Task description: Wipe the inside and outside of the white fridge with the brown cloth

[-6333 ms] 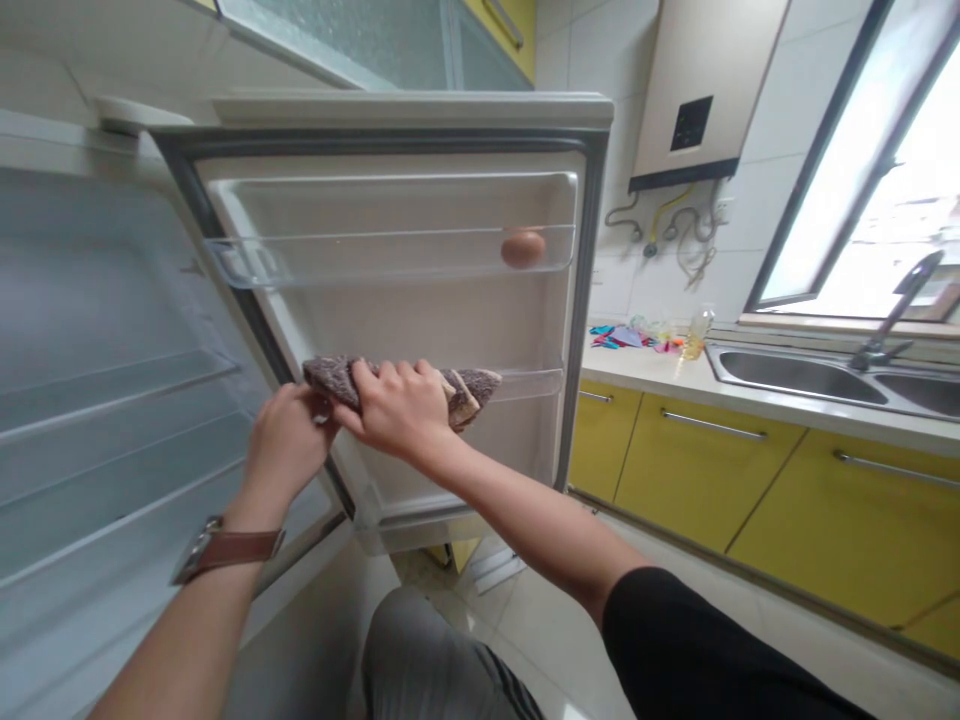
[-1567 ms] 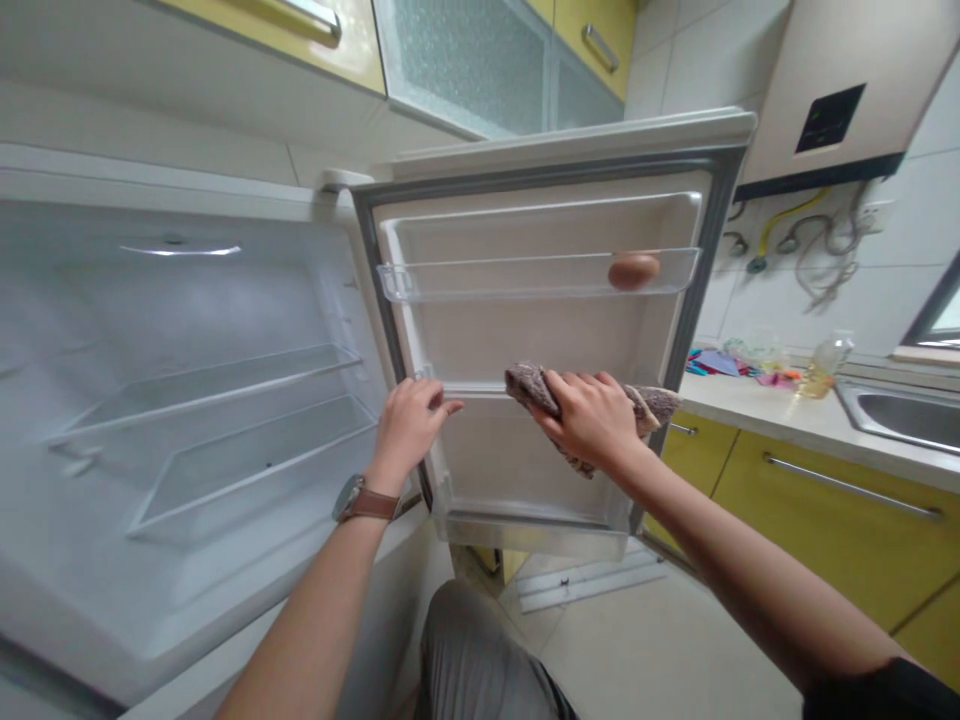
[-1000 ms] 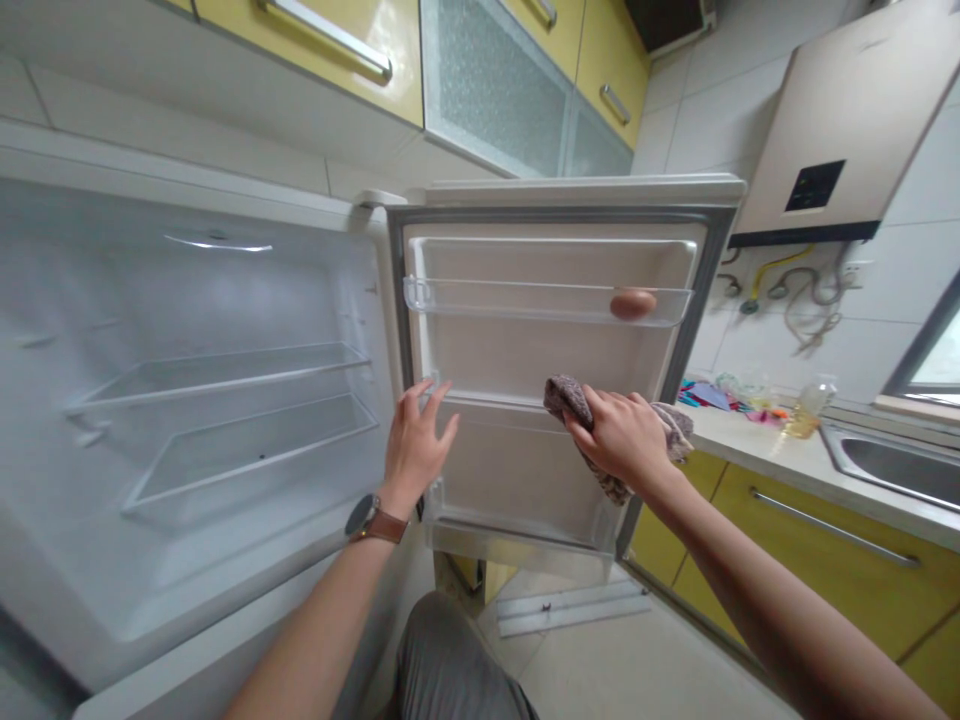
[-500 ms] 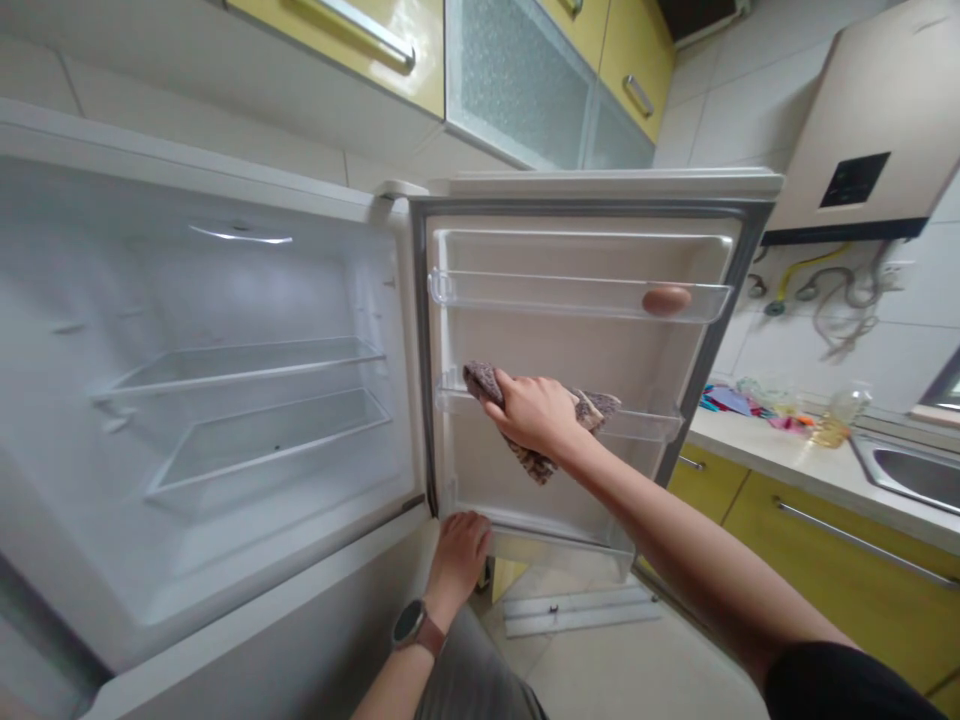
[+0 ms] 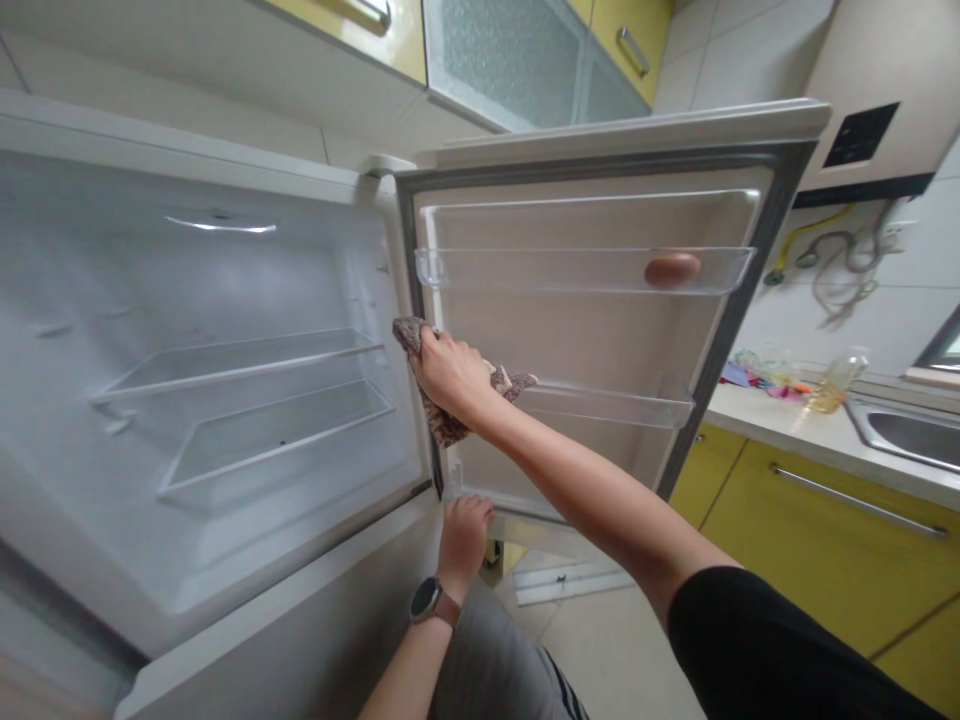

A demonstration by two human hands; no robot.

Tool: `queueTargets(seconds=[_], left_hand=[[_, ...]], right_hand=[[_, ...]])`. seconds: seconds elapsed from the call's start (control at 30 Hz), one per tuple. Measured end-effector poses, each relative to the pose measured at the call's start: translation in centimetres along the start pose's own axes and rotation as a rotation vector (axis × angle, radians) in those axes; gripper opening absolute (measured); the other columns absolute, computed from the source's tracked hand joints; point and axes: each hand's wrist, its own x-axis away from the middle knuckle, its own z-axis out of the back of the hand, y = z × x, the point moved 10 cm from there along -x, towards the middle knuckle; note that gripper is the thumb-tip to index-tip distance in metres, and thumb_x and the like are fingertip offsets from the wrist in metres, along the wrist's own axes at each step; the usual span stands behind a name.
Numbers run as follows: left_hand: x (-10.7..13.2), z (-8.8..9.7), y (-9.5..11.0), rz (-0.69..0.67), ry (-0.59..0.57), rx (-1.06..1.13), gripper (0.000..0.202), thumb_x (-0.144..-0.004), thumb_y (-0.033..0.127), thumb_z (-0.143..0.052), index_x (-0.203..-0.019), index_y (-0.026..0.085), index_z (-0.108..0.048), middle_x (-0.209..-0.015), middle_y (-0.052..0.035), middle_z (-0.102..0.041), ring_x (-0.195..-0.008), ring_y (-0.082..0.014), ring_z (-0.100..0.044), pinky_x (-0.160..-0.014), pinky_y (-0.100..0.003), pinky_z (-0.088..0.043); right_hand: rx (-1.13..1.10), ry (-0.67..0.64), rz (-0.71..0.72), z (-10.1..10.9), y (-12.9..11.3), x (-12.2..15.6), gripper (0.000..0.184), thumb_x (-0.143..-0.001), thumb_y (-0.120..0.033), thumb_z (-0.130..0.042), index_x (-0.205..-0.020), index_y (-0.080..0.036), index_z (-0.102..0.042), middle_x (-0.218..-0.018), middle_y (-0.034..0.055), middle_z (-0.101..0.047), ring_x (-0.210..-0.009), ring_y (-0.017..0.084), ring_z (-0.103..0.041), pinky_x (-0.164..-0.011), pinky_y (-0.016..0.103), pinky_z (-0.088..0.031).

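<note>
My right hand (image 5: 454,372) is closed round a bunched brown patterned cloth (image 5: 448,428), pressed near the hinge-side end of the middle clear rack (image 5: 607,405) on the open refrigerator door (image 5: 555,345). Part of the cloth sticks out on either side of my fingers. Lower down, my left hand (image 5: 466,530), with a watch on its wrist, curls its fingers over the bottom rack at the door's lower edge. My fingertips there are partly hidden. A brown egg (image 5: 672,269) lies in the upper clear rack (image 5: 540,270).
To the left, the refrigerator compartment (image 5: 247,290) stands open with two glass shelves (image 5: 277,430). On the right counter (image 5: 757,420) are a bottle of yellowish liquid (image 5: 840,380) and a sink (image 5: 915,435). Yellow cabinets (image 5: 832,510) sit below; a water heater (image 5: 862,70) hangs above.
My right hand has slid the cloth left along the middle rack toward the hinge side. The door's free edge appears farther right and nearer. My left hand stays at the bottom rack.
</note>
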Motion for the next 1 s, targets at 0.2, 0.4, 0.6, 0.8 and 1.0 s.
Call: queueTargets(seconds=[0.2, 0.4, 0.6, 0.8, 1.0], left_hand=[[0.1, 0.5, 0.1, 0.007, 0.014, 0.0, 0.02, -0.097, 0.019, -0.05, -0.091, 0.021, -0.069, -0.094, -0.0061, -0.071, -0.099, -0.0262, -0.063, -0.094, -0.043, -0.045], [0.1, 0.3, -0.1, 0.011, 0.003, -0.007, 0.019, -0.097, 0.019, -0.052, -0.09, 0.022, -0.069, -0.095, -0.0069, -0.071, -0.099, -0.0263, -0.063, -0.096, -0.043, -0.044], [-0.2, 0.3, -0.2, 0.023, 0.025, 0.0, 0.018, -0.096, 0.019, -0.054, -0.091, 0.022, -0.071, -0.097, -0.0063, -0.072, -0.101, -0.0268, -0.064, -0.094, -0.043, -0.046], [-0.4, -0.4, -0.4, 0.041, 0.002, -0.004, 0.018, -0.095, 0.019, -0.055, -0.087, 0.022, -0.07, -0.092, -0.0045, -0.071, -0.097, -0.0254, -0.064, -0.093, -0.042, -0.046], [-0.2, -0.6, -0.7, 0.021, 0.062, -0.006, 0.019, -0.097, 0.016, -0.054, -0.096, 0.022, -0.071, -0.1, -0.0048, -0.072, -0.104, -0.0237, -0.064, -0.1, -0.042, -0.043]], right_hand=[[0.11, -0.088, 0.107, -1.3, -2.5, -0.5, 0.038, -0.102, -0.045, -0.049, -0.128, -0.021, -0.063, -0.127, 0.017, -0.057, -0.108, 0.028, -0.065, -0.089, 0.038, -0.052], [0.172, -0.161, 0.194, -1.7, -3.3, 0.1, 0.035, -0.091, -0.037, -0.065, -0.121, -0.02, -0.071, -0.136, 0.0178, -0.054, -0.11, 0.03, -0.065, -0.089, 0.039, -0.053], [0.111, -0.197, 0.278, -0.6, -1.5, 0.9, 0.046, -0.094, -0.039, -0.058, -0.137, -0.025, -0.061, -0.123, 0.0129, -0.071, -0.11, 0.029, -0.068, -0.085, 0.034, -0.05], [0.095, -0.225, 0.281, 1.6, 2.1, 2.8, 0.059, -0.094, -0.044, -0.055, -0.151, -0.03, -0.048, -0.122, 0.0101, -0.074, -0.101, 0.029, -0.071, -0.08, 0.031, -0.047], [0.212, -0.19, 0.156, 5.8, 10.3, 8.4, 0.055, -0.093, -0.043, -0.056, -0.145, -0.028, -0.055, -0.101, 0.0076, -0.079, -0.083, 0.023, -0.072, -0.069, 0.026, -0.041]])
